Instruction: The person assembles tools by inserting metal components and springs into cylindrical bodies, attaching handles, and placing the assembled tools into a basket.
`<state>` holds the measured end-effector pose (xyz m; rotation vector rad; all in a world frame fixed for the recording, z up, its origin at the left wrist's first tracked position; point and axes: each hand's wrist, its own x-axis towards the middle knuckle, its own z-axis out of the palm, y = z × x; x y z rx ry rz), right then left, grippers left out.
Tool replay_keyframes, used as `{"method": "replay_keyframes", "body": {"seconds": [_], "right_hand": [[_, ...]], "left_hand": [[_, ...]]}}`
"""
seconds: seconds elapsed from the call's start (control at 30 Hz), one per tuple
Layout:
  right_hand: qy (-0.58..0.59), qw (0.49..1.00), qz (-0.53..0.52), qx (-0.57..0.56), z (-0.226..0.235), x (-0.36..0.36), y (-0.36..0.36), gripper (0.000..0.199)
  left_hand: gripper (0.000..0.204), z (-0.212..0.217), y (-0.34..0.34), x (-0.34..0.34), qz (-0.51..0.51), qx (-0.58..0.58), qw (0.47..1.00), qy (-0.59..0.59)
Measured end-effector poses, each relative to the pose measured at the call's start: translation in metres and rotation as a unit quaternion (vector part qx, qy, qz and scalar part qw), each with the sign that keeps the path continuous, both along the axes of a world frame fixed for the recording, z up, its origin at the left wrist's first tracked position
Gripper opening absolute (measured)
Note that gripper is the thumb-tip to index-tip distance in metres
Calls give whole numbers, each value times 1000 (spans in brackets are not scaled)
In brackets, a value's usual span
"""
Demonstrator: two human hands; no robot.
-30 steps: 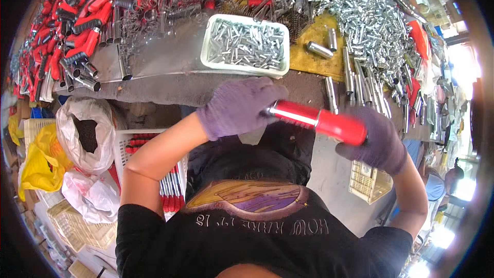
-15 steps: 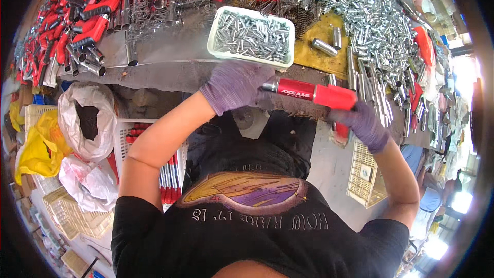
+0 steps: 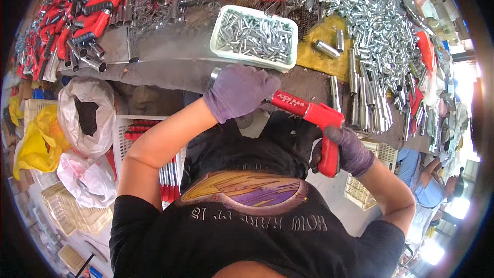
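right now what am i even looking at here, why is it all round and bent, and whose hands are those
The picture comes from a wide fisheye camera worn on a person's head, looking down, so straight edges curve toward the rim. The black shirt at the bottom is the wearer's own, and both forearms come up from it.

Both hands wear purple gloves. The left hand grips the front end of a red tool shaped like a pistol. The right hand holds its handle, below the workbench edge.

On the bench there is a white tray of small metal tubes, a big heap of loose shiny tubes to the right, and red handles piled at the left. Below the bench on the left lie plastic bags and a white crate with red parts. Another person sits at the lower right.
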<state>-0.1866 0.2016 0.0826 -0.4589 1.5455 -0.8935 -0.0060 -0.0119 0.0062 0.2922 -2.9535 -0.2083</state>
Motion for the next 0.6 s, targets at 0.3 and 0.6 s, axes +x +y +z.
{"method": "replay_keyframes", "body": {"seconds": [0.3, 0.6], "right_hand": [[-35, 996, -57, -51, -9, 9, -23, 48], [761, 470, 248, -373, 18, 6, -60, 43]], "left_hand": [[49, 12, -15, 7, -23, 62, 990, 127], [55, 42, -20, 25, 59, 639, 471, 605]]}}
